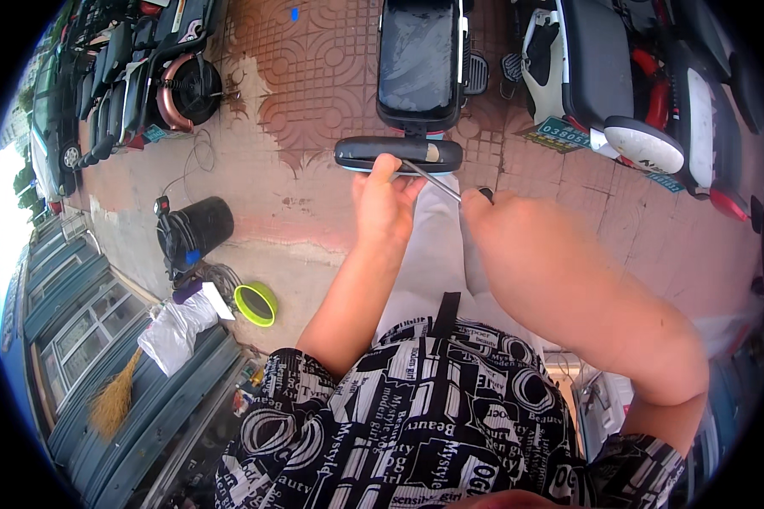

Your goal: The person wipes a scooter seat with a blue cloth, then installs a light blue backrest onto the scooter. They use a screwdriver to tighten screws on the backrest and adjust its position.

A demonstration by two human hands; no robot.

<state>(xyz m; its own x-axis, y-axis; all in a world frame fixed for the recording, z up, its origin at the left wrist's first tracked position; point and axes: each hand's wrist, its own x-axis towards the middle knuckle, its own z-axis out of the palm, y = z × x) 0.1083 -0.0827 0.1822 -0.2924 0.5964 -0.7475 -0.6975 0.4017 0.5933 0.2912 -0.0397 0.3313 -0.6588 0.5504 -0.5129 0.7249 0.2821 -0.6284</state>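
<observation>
A black padded backrest [352,153] with a worn tan patch stands behind the dusty scooter seat [418,68], straight ahead of me. My left hand [382,204] is closed at the backrest's near edge, its thumb up on the pad and its other fingers partly hidden beneath. In my right hand [501,216] is a screwdriver [433,180] with a dark handle and a metal shaft. The shaft slants up and left to the pad's near edge, where its tip meets the pad beside my left thumb. The fingers cover most of the handle.
Parked scooters stand at the right [603,76] and far left [182,89]. On the left lie a black bucket [208,222], a lime-green basin [256,305], a white plastic bag [178,335] and a straw broom [115,399]. Red patterned paving [314,93] runs ahead.
</observation>
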